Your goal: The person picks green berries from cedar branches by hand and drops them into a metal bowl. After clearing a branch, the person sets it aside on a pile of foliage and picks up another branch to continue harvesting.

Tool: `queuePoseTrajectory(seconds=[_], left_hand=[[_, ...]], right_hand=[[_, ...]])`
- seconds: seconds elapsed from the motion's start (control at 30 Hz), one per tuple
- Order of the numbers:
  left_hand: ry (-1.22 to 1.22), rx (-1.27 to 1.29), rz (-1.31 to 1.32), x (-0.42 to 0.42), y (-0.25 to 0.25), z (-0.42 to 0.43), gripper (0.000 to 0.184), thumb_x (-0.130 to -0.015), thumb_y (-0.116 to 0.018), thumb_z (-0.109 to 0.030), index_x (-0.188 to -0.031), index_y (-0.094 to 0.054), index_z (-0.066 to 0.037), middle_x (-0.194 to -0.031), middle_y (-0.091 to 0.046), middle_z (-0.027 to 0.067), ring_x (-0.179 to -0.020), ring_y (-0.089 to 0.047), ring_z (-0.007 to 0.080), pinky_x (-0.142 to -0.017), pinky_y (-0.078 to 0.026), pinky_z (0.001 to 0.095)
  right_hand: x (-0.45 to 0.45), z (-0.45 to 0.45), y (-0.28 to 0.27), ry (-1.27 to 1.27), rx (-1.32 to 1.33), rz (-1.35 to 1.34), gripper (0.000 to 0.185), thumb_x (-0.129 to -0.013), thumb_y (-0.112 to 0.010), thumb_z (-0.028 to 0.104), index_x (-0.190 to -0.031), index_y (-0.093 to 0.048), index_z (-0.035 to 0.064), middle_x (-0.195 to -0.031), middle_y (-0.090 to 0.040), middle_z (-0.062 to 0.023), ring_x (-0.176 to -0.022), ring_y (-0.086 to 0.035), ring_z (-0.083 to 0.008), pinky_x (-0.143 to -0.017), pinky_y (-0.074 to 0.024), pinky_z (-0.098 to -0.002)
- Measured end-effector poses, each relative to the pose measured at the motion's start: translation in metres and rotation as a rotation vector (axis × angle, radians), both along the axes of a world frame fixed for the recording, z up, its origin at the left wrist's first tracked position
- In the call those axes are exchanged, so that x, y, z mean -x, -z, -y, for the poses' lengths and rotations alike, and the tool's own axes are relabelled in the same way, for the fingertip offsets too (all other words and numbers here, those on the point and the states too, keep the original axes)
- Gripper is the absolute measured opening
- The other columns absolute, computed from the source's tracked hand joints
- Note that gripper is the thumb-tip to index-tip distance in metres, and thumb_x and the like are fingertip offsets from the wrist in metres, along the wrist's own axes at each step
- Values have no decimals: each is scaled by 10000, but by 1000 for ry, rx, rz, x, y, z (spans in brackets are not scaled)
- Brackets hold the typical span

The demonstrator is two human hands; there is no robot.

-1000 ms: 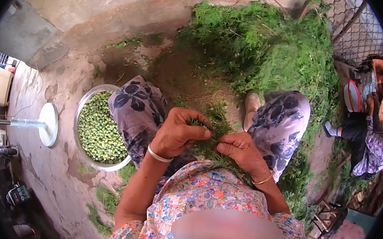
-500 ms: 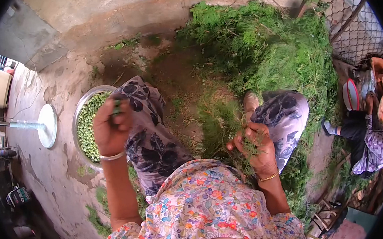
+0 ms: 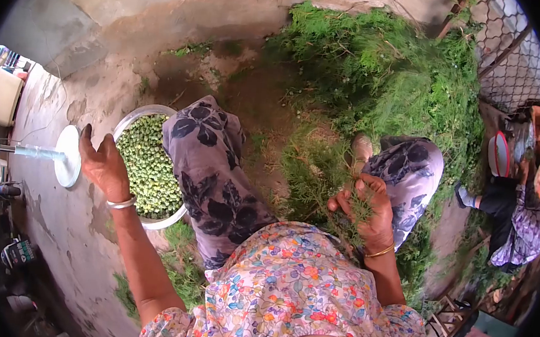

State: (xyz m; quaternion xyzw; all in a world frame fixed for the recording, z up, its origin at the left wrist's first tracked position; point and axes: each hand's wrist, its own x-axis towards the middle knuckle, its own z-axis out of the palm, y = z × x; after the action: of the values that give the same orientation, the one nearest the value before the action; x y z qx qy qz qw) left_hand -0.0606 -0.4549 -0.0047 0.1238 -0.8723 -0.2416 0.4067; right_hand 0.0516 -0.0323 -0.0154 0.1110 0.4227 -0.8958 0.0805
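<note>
My left hand (image 3: 104, 165) is stretched out at the left, fingers apart and nothing in them, between a round white fan base (image 3: 69, 156) and a metal basin (image 3: 123, 120). The basin is filled with small green cones or fruits (image 3: 148, 167). On the right, my right hand (image 3: 369, 210) is closed around a feathery green sprig (image 3: 321, 176) in front of my right knee. Loose greenery hangs below and beside that hand.
A large heap of green branches (image 3: 412, 84) lies ahead and to the right. Another person (image 3: 513, 215) sits at the far right near wire mesh (image 3: 516, 68). Cut greenery (image 3: 181, 263) lies below the basin. A beige box (image 3: 0, 97) stands at the far left.
My left hand has moved from beside my right hand, across the basin, to its far left side and has opened. My right hand has stayed near my right knee with the greenery.
</note>
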Motion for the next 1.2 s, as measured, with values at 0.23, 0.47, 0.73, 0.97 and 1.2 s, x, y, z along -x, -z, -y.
queuePoseTrajectory(seconds=[0.23, 0.47, 0.73, 0.97, 1.2], left_hand=[[632, -980, 228, -33, -25, -116, 220, -818, -608, -62, -979, -627, 88, -835, -664, 118, -645, -606, 137, -566, -485, 238], [1066, -1319, 970, -54, 21, -218, 228, -799, -675, -136, -884, -618, 68, -698, -624, 67, -547, -560, 113, -474, -426, 239], [1180, -1284, 836, -61, -5, -249, 104, -803, -655, -76, -807, -620, 22, -668, -588, -15, -509, -478, 60, -443, -339, 224], [1216, -299, 299, -86, -1, -288, 163, -691, -644, -82, -818, -585, 2, -701, -596, 160, -593, -589, 352, -518, -451, 431], [1480, -381, 257, -84, -11, -288, 234, -698, -678, -52, -914, -600, -6, -764, -598, 155, -662, -590, 349, -572, -469, 409]], right_hand=[[-4, 4, -3, 68, -48, 38, 211, -856, -626, 183, -796, -553, -6, -674, -588, -89, -540, -557, -233, -606, -473, -466], [-5, 7, -14, 62, -38, 4, 208, -876, -603, 157, -762, -585, -17, -620, -567, -81, -522, -524, -150, -613, -503, -361], [-8, 16, -8, 159, -516, 23, 213, -797, -633, -9, -994, -550, -5, -853, -578, -37, -760, -562, -110, -723, -486, -289], [-29, 13, 46, 4, -777, -145, 447, -730, -712, 77, -1133, -521, 54, -1004, -591, -66, -954, -545, -140, -813, -474, -312], [-41, -16, 53, -151, -674, -151, 265, -862, -585, 141, -1115, -552, 71, -1068, -581, -61, -1018, -554, -170, -850, -479, -339]])
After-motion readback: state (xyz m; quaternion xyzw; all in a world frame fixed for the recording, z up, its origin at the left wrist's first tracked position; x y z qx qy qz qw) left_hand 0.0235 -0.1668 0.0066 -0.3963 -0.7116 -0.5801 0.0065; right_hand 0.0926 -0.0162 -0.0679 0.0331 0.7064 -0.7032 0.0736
